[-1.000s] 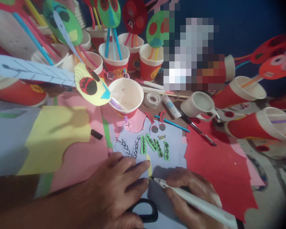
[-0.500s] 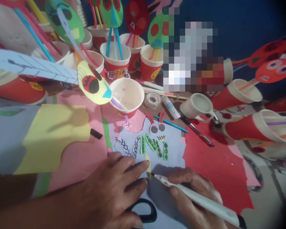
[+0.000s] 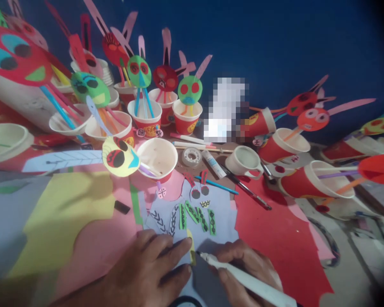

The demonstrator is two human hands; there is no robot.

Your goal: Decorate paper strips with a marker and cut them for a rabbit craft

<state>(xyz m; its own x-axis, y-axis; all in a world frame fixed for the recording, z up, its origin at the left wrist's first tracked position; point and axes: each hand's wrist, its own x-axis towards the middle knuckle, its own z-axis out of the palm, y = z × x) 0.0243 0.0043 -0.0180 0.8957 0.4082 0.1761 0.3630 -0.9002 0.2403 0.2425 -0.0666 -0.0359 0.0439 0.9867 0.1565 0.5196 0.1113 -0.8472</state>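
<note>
- The left hand (image 3: 147,268) lies open, fingers flat on a lilac paper sheet (image 3: 225,226), its fingertips just beside a narrow yellow paper strip (image 3: 190,247).
- The right hand (image 3: 246,268) is closed around a white marker (image 3: 243,281), and the marker's dark tip sits just beside the yellow paper strip.
- Green paper strips (image 3: 192,212) with black patterns and white paper pieces (image 3: 158,221) with black chevrons lie on the lilac paper sheet, above the hands.
- Black scissors (image 3: 183,302) lie under the lilac paper sheet's lower edge, with only part of a handle showing.
- A red paper sheet (image 3: 275,251) lies to the right of the lilac sheet, and a pink paper sheet (image 3: 96,251) to its left.
- A paper cup (image 3: 156,160), a tape roll (image 3: 191,157), a glue tube (image 3: 213,163) and a paintbrush (image 3: 246,192) lie just above the lilac sheet.
- Red paper cups (image 3: 144,117) hold straws topped with paper faces (image 3: 139,71) in an arc along a dark blue cloth (image 3: 291,42).
- A pixelated patch (image 3: 224,108) hides whatever stands among them.
</note>
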